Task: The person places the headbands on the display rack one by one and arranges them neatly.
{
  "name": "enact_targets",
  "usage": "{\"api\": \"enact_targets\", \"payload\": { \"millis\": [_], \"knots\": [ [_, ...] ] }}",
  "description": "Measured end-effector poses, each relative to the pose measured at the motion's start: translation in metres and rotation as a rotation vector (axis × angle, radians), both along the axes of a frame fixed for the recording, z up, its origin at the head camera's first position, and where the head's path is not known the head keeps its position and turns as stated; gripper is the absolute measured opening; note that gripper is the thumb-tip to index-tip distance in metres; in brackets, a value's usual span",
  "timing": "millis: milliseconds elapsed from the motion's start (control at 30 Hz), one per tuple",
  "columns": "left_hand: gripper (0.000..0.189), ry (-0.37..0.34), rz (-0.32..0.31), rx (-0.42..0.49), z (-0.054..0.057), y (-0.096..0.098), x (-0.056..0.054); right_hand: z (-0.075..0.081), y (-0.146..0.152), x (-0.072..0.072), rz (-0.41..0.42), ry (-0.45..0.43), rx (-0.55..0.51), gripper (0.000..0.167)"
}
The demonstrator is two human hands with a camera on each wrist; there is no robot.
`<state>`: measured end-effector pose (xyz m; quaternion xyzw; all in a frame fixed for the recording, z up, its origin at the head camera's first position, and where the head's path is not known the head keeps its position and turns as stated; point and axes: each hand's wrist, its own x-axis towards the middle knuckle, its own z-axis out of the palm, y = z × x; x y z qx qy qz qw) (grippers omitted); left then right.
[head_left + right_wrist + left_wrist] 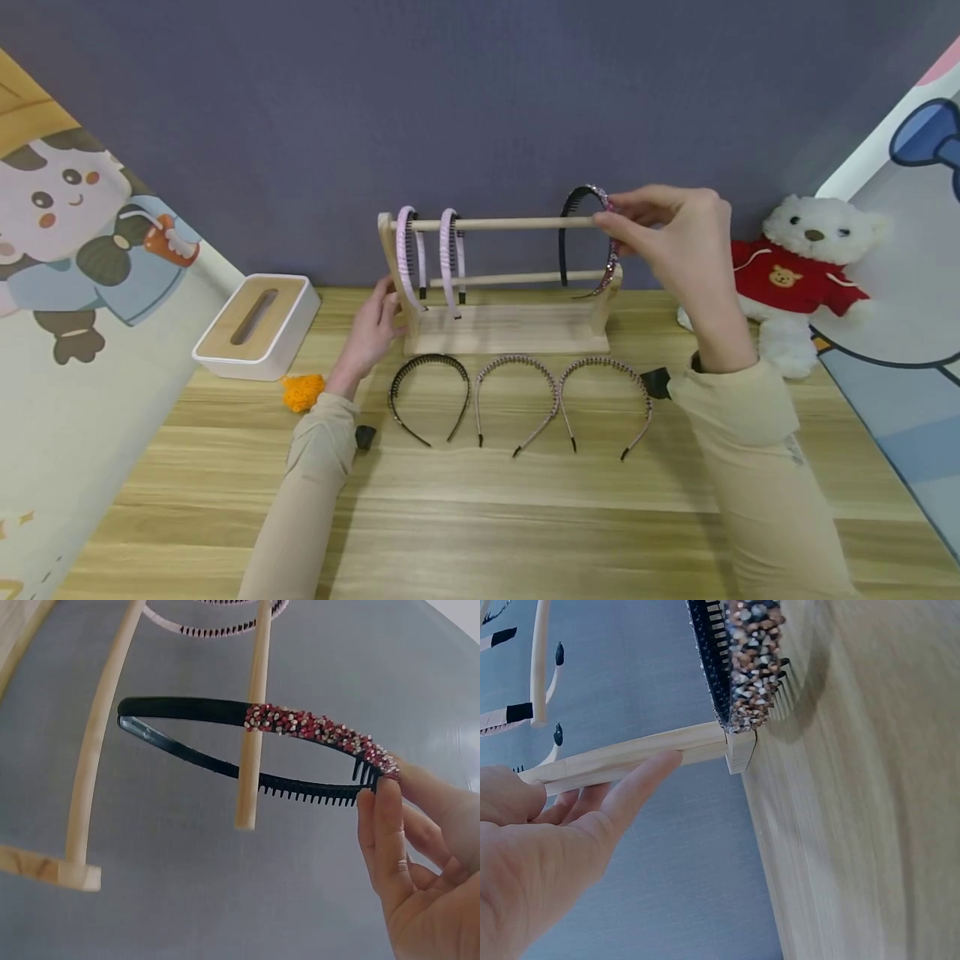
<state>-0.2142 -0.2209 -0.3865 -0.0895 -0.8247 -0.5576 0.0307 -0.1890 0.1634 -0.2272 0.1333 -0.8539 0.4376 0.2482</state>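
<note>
Beige fabric sleeves (318, 475): nearest me, over the wood-grain worktop (525, 533).
My right hand (678, 233): pinches a black, comb-toothed plastic headband with pinkish stones (330, 733) near its crown, likely to keep the legs free; they straddle the upper rail (517, 223).
My left hand (371, 325): grips the pale wooden rack (510, 329) by its left post (630, 752), probably to steady it.
Rack's load: two ribbed pale-pink headbands (446, 250).
Front row: one black toothed headband (431, 358), two pinkish toothed headbands (517, 359).
White box with slotted wooden lid (296, 335): contents hidden.
</note>
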Motion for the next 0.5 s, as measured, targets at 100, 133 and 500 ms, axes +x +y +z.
{"api": "enact_targets", "payload": {
  "millis": [100, 133, 500],
  "knots": [
    [0.052, -0.004, 0.003, 0.008, 0.001, 0.000, 0.001, 0.000, -0.008, -0.002, 0.018, 0.010, 0.007, 0.027],
    [0.053, -0.005, 0.004, 0.009, 0.002, 0.000, 0.001, 0.000, -0.010, -0.003, 0.023, 0.011, 0.009, 0.027],
    [0.053, -0.011, -0.002, 0.007, 0.001, 0.000, 0.000, -0.002, -0.027, -0.008, 0.051, 0.029, 0.008, 0.026]
  ]
}}
